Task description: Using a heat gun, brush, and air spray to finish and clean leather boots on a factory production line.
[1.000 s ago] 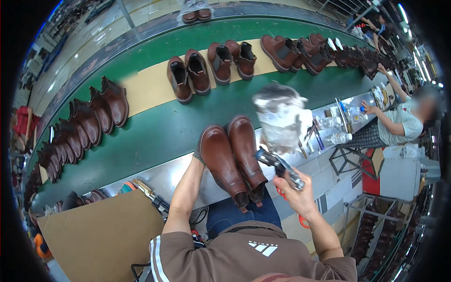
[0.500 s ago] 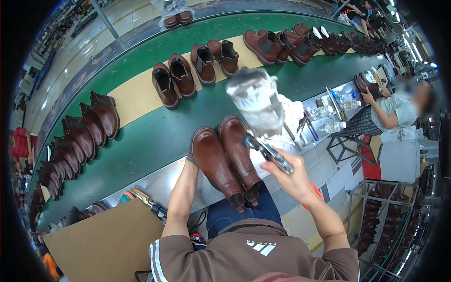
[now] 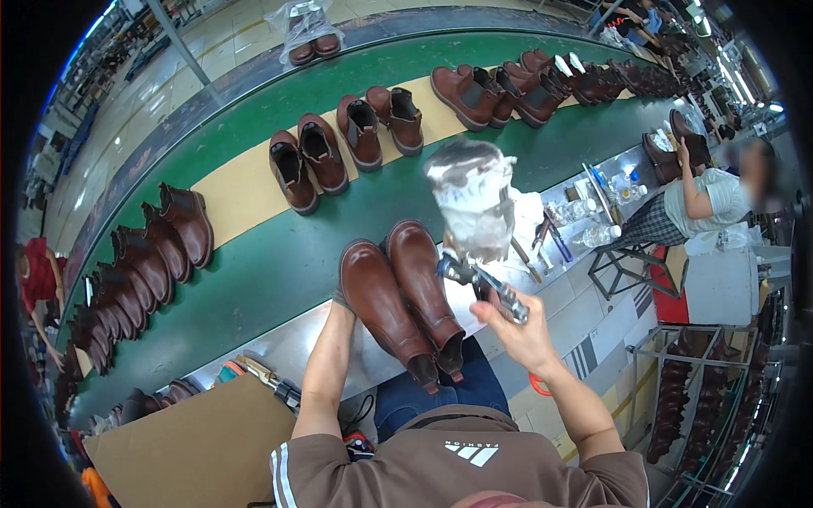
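My left hand (image 3: 340,301) is at the toe end of a pair of brown leather ankle boots (image 3: 381,292), holding them side by side, toes away from me; the boots hide its fingers. The boot shafts point back toward my lap. In my right hand (image 3: 521,326) is a spray gun (image 3: 474,275), gripped by its metal body. Its large cup (image 3: 474,199), smeared white and grey, sits just right of the boot toes and is slightly blurred.
A green-topped conveyor (image 3: 254,250) carries rows of brown boots (image 3: 161,245) on tan card. Bottles (image 3: 597,233), pens and a white cloth lie on a metal ledge at right. A seated co-worker (image 3: 699,199) handles boots there. A cardboard sheet (image 3: 195,444) stands at lower left.
The spray gun and my right hand have shifted slightly down, the cup a little right. The held boots have moved slightly down. The co-worker at right has raised a boot.
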Demonstrator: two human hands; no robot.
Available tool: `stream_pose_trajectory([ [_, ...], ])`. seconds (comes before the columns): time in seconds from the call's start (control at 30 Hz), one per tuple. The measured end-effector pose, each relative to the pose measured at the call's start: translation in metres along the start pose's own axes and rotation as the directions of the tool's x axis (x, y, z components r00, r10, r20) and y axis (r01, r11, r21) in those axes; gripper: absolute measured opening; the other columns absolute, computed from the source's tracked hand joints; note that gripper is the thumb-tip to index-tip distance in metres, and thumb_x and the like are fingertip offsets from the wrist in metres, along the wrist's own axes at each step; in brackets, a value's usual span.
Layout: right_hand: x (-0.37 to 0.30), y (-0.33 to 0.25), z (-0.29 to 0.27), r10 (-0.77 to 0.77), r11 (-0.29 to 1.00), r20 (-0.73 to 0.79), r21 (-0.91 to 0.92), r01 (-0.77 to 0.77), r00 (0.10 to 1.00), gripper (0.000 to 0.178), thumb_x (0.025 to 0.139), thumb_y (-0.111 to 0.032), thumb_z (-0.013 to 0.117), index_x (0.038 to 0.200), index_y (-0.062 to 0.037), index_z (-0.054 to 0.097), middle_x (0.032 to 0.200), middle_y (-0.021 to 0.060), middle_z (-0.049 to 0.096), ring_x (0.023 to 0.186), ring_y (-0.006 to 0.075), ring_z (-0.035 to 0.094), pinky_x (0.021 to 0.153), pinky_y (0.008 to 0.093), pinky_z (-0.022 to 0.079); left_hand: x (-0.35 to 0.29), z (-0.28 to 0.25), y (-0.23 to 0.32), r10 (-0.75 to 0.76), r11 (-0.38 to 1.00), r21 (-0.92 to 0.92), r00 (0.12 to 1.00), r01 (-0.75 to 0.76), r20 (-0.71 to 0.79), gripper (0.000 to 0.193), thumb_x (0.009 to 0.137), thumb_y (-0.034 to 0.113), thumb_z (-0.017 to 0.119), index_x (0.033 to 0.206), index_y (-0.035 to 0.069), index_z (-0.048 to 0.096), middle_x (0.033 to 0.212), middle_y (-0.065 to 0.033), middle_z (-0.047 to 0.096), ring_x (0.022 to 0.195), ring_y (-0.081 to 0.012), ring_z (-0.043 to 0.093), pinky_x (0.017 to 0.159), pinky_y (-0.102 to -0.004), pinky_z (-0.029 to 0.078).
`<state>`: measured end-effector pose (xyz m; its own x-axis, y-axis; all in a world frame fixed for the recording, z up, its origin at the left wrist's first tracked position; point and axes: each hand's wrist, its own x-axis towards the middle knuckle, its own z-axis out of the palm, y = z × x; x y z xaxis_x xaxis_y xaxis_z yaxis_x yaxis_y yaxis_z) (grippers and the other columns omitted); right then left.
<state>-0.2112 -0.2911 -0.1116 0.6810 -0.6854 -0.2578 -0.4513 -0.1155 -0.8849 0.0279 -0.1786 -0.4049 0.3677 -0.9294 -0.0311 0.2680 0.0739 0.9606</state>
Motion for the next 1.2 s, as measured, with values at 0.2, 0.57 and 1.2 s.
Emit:
stream_pose_trajectory([
  [0.2, -0.004, 0.014, -0.024, -0.002, 0.995, -0.149, -0.095, -0.012, 0.989, 0.019, 0.082, -0.012, 0.071, 0.085, 0.0025, 0.060, 0.065, -0.0036, 0.047, 0.062, 0.0038, 0.040, 0.054, 0.0214, 0.037, 0.001, -0.014, -0.026, -0.044, 0.999, -0.018, 0.994, 0.042, -0.098, 0.011, 0.089, 0.011, 0.055, 0.098, 0.006, 0.059, 0.098, -0.0083, 0.057, 0.091, -0.0186, 0.050, 0.092, -0.0342, 0.042],
  [0.57, 0.048, 0.100, -0.017, 0.070, 0.997, -0.291, -0.011, -0.076, 0.954, 0.035, 0.081, -0.029, 0.072, 0.064, -0.0037, 0.055, 0.057, -0.0059, 0.045, 0.056, 0.0049, 0.037, 0.048, 0.0259, 0.032, 0.024, 0.001, -0.056, 0.152, 0.754, 0.655, 0.983, -0.046, -0.106, 0.016, 0.088, 0.019, 0.054, 0.101, 0.010, 0.058, 0.104, -0.0129, 0.054, 0.103, -0.0256, 0.046, 0.096, -0.0366, 0.036],
  [1.2, 0.059, 0.143, 0.053, 0.014, 0.999, 0.468, -0.051, 0.011, 0.884, 0.074, 0.077, -0.042, 0.066, 0.134, -0.0017, 0.041, 0.124, 0.0235, 0.053, 0.112, 0.0319, 0.054, 0.096, 0.0351, 0.041, -0.078, -0.111, -0.029, -0.015, 0.730, -0.633, 0.920, -0.257, -0.392, 0.030, 0.093, 0.030, 0.045, 0.093, 0.004, 0.059, 0.086, -0.0076, 0.064, 0.079, -0.0202, 0.059, 0.072, -0.0329, 0.049],
])
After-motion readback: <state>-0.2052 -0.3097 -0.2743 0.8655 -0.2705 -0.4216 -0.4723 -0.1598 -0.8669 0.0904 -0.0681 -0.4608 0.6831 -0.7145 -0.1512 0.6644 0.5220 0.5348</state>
